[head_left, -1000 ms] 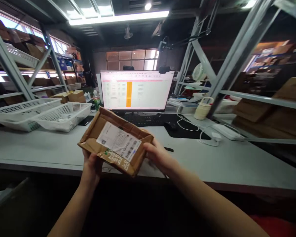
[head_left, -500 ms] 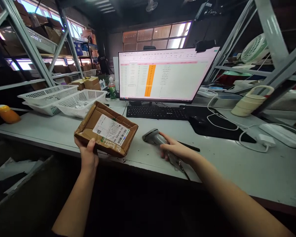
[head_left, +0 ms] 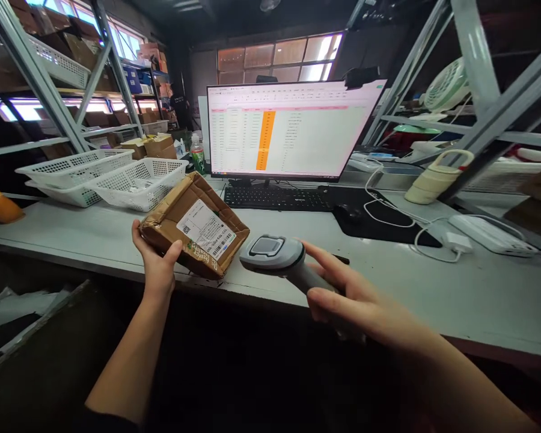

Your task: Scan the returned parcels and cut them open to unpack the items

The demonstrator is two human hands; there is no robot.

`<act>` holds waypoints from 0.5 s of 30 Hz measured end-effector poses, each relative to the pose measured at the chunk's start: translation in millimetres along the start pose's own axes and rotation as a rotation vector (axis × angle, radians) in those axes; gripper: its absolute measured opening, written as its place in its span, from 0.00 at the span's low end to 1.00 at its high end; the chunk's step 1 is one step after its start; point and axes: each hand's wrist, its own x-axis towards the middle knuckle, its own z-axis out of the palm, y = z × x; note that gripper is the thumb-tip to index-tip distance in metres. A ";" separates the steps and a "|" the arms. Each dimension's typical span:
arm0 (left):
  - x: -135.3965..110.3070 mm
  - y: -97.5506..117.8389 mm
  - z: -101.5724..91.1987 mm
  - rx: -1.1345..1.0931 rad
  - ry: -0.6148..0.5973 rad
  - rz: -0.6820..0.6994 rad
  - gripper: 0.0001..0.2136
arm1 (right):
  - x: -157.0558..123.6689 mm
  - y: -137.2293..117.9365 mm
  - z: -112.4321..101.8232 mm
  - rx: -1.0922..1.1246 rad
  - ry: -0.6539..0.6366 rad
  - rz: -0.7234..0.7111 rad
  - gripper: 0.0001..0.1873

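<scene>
My left hand (head_left: 158, 261) grips a brown cardboard box (head_left: 166, 224) by its lower left corner, thumb on the front edge. The box is tilted above the desk edge, and a white shipping label (head_left: 206, 230) with barcodes faces me. My right hand (head_left: 347, 288) is closed around the handle of a grey barcode scanner (head_left: 277, 255), held in the air just right of the box. The scanner's head points left toward the box without touching it. Its lower handle is partly hidden by my fingers.
White plastic baskets (head_left: 139, 187) stand on the desk (head_left: 415, 294) at left. A monitor (head_left: 324, 138) with a spreadsheet and a black keyboard (head_left: 275, 197) are behind. A mouse (head_left: 348, 213), white cables and a power strip (head_left: 491, 234) lie right. A person (head_left: 180, 107) stands far back.
My right hand has lifted the scanner off the desk and turned it closer to the box. The box has tilted slightly in my left hand. The view has shifted a little.
</scene>
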 end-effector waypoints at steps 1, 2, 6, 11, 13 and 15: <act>-0.6 0.9 0.1 -0.008 0.003 -0.006 0.50 | -5.1 -2.9 1.8 -0.009 0.005 -0.015 0.45; -1.2 1.7 -0.1 -0.017 0.009 -0.015 0.50 | -9.9 -5.0 3.1 -0.013 0.012 -0.031 0.44; 1.1 3.0 -1.8 -0.072 0.065 -0.062 0.50 | -21.0 -6.6 0.5 -0.018 0.048 -0.073 0.43; 15.5 -9.3 -11.4 -0.258 0.165 -0.192 0.41 | 10.3 17.1 -16.8 -0.126 0.084 0.006 0.43; 19.6 -19.4 -19.3 -0.366 0.149 -0.316 0.32 | 35.1 36.4 -23.4 -0.171 0.104 0.087 0.41; 20.2 -29.6 -28.1 -0.436 0.130 -0.459 0.24 | 59.8 56.6 -29.8 -0.171 0.111 0.163 0.39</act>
